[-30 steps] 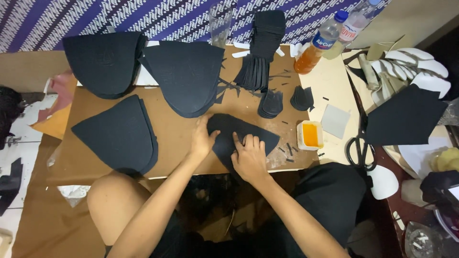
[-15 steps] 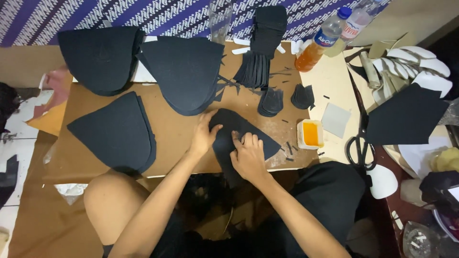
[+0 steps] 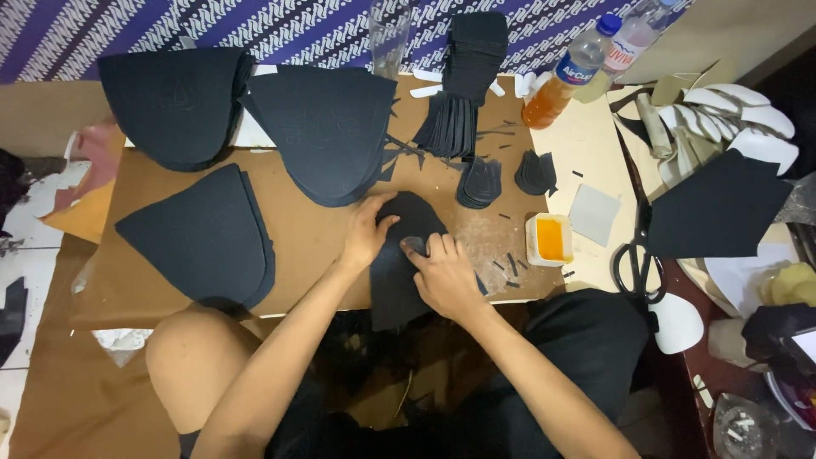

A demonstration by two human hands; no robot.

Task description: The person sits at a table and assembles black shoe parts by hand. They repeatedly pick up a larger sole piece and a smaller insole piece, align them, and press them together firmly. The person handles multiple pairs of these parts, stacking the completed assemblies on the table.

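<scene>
A black curved fabric piece (image 3: 399, 280) lies on the brown cardboard work board (image 3: 306, 221), its lower end hanging over the near edge. My left hand (image 3: 367, 234) presses flat on the piece's upper left part. My right hand (image 3: 444, 276) rests on its right side, fingertips pinching at the fabric near the middle. Both forearms reach in from the bottom of the view.
Stacks of large black curved pieces (image 3: 327, 127) (image 3: 174, 98) (image 3: 204, 238) lie on the board. Small black cut pieces (image 3: 478, 180), a tub of orange glue (image 3: 549, 239), scissors (image 3: 639, 255), two bottles (image 3: 568, 72) and white shaped pieces (image 3: 722, 110) sit to the right.
The black piece has turned from lying slanted to the right to hanging more upright over the near edge. Both hands stayed on it, with the right hand shifting slightly.
</scene>
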